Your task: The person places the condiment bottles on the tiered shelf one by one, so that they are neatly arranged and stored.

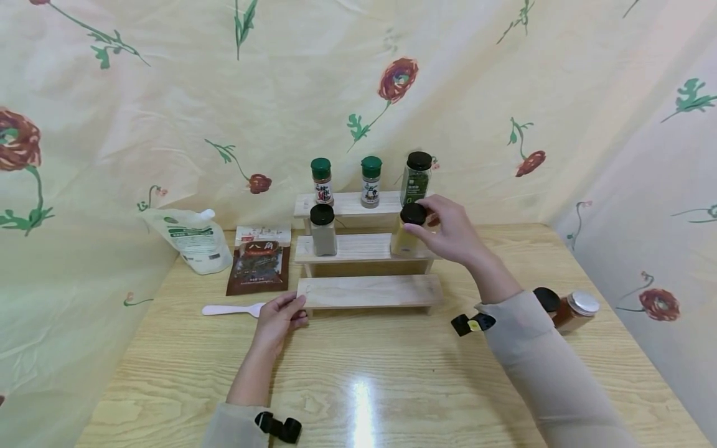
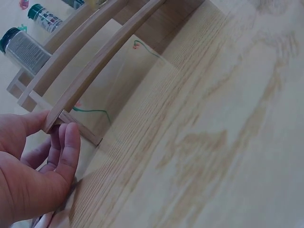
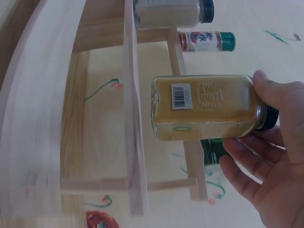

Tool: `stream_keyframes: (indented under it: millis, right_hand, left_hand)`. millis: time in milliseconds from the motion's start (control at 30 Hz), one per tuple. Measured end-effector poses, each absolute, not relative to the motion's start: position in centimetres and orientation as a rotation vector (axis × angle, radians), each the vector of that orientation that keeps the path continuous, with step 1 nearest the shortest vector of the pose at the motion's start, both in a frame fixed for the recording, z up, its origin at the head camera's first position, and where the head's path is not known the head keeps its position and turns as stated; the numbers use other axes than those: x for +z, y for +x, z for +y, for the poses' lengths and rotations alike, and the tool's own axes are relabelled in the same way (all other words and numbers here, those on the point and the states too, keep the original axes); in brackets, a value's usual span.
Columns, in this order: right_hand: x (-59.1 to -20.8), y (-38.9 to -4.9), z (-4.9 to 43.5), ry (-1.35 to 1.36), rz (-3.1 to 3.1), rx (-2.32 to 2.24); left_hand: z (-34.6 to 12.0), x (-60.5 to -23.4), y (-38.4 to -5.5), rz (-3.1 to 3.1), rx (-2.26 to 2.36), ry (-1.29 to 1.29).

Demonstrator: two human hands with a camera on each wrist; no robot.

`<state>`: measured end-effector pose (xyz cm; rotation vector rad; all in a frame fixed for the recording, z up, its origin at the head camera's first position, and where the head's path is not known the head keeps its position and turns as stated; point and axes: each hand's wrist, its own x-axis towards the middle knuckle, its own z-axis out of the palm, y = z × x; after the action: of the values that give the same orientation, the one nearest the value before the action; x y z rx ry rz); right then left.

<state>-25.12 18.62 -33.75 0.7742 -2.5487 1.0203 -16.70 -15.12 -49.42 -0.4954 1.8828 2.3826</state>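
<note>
My right hand (image 1: 450, 230) grips a square glass jar of yellow powder (image 3: 213, 114) near its black lid (image 1: 413, 213), at the right end of the middle step of a three-step wooden rack (image 1: 366, 291). In the right wrist view, thumb and fingers pinch the jar just below the lid. My left hand (image 1: 278, 318) pinches the left end of the rack's lowest board, thumb on top and fingers underneath in the left wrist view. A jar of greyish powder (image 1: 323, 231) with a black lid stands on the left of the middle step.
On the top step stand two green-capped shakers (image 1: 371, 182) and a black-lidded jar of green herbs (image 1: 417, 177). A brown spice packet (image 1: 259, 264), a white pouch (image 1: 196, 239) and a pale spoon (image 1: 231, 310) lie left. Two jars (image 1: 577, 309) sit beyond my right sleeve.
</note>
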Motion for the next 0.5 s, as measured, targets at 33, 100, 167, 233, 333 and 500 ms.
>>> stream_keyframes:
  millis: [33,100,167,233,333,500]
  right_hand:
    - [-33.7,-25.3,18.3,0.776,-2.559,1.014]
    - [-33.5,-25.7,17.6,0.782,-2.575,1.000]
    - [-33.3,-26.0,16.9,0.788,-2.589,0.995]
    - [-33.1,-26.2,16.3,0.793,-2.600,0.990]
    - [-33.0,-26.5,15.3,0.796,-2.619,0.990]
    - [-33.0,-26.9,14.1,0.810,-2.641,0.980]
  left_hand:
    - [-15.1,-49.4,-16.7,1.884,2.380,-0.498]
    - [-15.2,-49.5,-16.8,1.883,2.381,-0.494]
    - [-15.2,-49.5,-16.8,1.885,2.384,-0.483]
    - [-15.2,-49.5,-16.8,1.886,2.390,-0.478]
    - [-15.2,-49.5,-16.7,1.890,2.397,-0.465]
    - [-15.2,-49.5,-16.7,1.884,2.400,-0.461]
